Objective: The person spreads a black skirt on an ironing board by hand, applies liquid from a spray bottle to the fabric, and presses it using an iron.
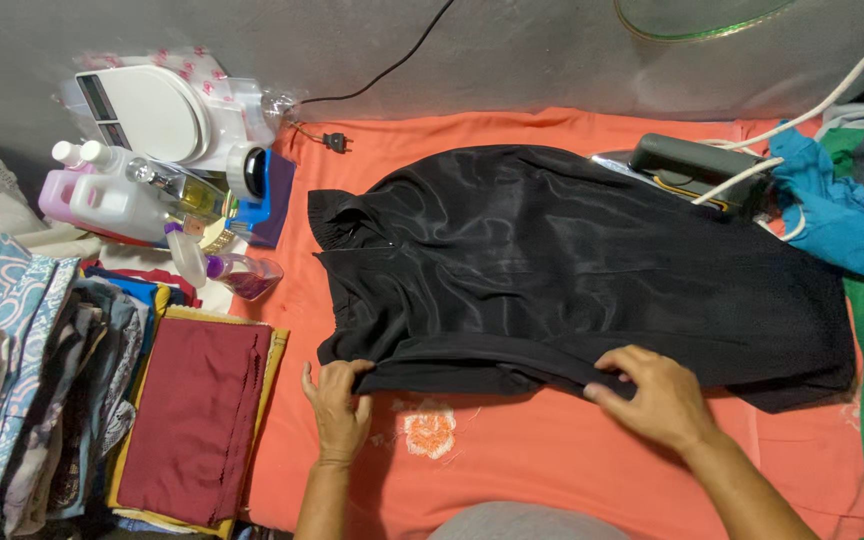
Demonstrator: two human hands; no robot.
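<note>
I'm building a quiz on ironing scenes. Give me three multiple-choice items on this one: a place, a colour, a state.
1. Where is the iron?
A. at the black garment's far right edge
B. on the folded maroon cloth
C. in the left hand

2. What colour is the sheet under the black garment?
A. white
B. orange-red
C. purple

3. What is the left hand doing?
A. hanging in the air
B. holding a spray bottle
C. gripping the garment's near edge

Answers: 1 A, it lies beside the garment's far right edge, by the white cord. 2 B, orange-red shows all round the garment. 3 C, its fingers pinch the near hem, as the right hand does further along.
</note>
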